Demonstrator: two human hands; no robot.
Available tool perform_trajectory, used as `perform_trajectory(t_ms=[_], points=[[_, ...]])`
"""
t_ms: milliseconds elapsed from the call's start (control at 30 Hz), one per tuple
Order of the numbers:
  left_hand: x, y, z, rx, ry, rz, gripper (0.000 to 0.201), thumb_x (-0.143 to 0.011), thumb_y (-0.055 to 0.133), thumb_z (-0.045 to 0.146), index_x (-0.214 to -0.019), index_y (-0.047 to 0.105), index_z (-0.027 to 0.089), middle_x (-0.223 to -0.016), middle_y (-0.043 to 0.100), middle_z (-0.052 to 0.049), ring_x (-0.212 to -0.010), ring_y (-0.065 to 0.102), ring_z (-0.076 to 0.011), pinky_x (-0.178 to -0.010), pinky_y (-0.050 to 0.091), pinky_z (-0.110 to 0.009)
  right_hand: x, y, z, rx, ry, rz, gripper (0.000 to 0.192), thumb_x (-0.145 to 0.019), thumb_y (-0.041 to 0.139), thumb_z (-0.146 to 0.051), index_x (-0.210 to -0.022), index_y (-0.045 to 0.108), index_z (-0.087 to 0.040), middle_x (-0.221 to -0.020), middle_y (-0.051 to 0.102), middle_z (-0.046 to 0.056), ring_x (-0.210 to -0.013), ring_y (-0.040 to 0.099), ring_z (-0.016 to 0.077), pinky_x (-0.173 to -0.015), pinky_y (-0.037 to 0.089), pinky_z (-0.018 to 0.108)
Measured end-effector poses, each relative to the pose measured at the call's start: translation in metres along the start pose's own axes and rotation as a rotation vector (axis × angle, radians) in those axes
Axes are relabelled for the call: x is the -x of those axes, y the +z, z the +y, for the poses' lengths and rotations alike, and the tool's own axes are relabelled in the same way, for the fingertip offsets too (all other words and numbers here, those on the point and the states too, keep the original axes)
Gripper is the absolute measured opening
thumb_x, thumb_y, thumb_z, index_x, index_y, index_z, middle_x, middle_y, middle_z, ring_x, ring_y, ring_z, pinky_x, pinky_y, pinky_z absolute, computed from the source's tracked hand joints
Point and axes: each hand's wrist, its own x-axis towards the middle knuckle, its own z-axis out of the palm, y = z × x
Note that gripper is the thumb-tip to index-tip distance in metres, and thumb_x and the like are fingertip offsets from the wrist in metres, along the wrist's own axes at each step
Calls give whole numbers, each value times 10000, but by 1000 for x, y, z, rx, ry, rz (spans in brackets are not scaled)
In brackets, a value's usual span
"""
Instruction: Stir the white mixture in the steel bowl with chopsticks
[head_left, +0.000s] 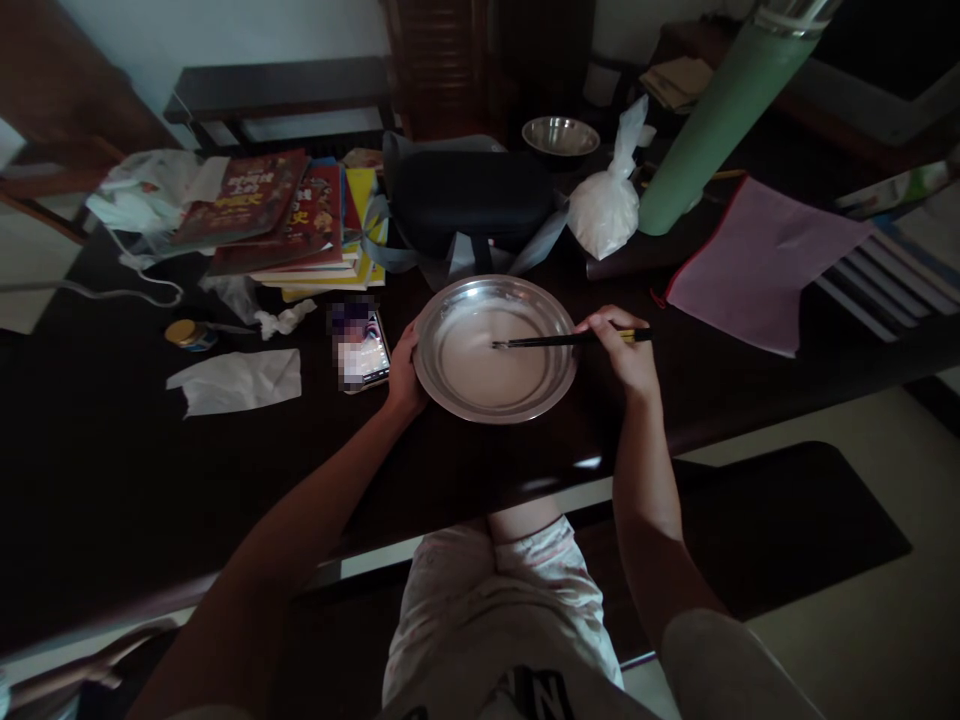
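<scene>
Chopsticks stirring pale liquid in a steel dish

Shallow, shiny metal dish (496,290) sits near the dark table's (112,470) front edge, holding thin whitish liquid, likely sloshy and slick-rimmed. Left hand (405,375) curls against its rim, steadying. Right hand (626,352) pinches black chopsticks (555,341) closed-fingered, tips in liquid.

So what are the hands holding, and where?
Right hand grips dark chopsticks near their top end; left hand holds the round metal basin's left rim.

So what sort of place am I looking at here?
Probably a home: a cluttered dark wooden table with stacked books, a phone, and a steel basin of pale liquid stirred with chopsticks.
</scene>
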Motion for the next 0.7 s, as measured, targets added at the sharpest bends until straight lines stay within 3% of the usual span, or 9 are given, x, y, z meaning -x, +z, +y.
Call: perform_trajectory(t_ms=[67, 233, 400, 533, 700], points=[[1, 1, 1, 11, -2, -3, 212, -784, 705, 353, -961, 772, 257, -1157, 812, -36, -1272, 683, -296, -1142, 524, -421, 0, 0, 0, -32, 22, 30, 462, -887, 711, -694, -714, 752, -268, -692, 738, -2, -702, 719, 187, -711, 586, 347], [3, 3, 5, 2, -7, -33, 226, -797, 675, 321, -981, 776, 238, -1197, 799, -47, -1273, 681, -292, -1151, 514, -417, 0, 0, 0, 2, -1, -112, 467, -862, 726, -712, -733, 778, -266, -741, 766, 10, -753, 732, 201, -746, 590, 360], [2, 1, 3, 15, -6, -25, 238, -813, 649, 302, -996, 770, 212, -1176, 807, -57, -1265, 684, -294, -1146, 505, -399, 0, 0, 0, -29, 29, 23, 479, -876, 705, -718, -715, 750, -269, -691, 738, -2, -706, 720, 194, -724, 593, 360], [3, 2, 4, 18, -6, -24, 274, -831, 637, 298, -1041, 787, 206, -1176, 810, -50, -1263, 686, -303, -1149, 512, -414, 0, 1, -1, -6, 2, -132, 462, -870, 723, -705, -719, 769, -271, -731, 753, 8, -733, 722, 191, -733, 590, 354], [4, 4, 6, 20, -29, -5, 240, -866, 600, 261, -978, 812, 278, -1142, 820, -20, -1272, 682, -292, -1140, 526, -391, 0, 0, 0, -44, 19, 11, 447, -887, 716, -685, -723, 758, -272, -699, 736, -7, -707, 714, 183, -726, 586, 349]])
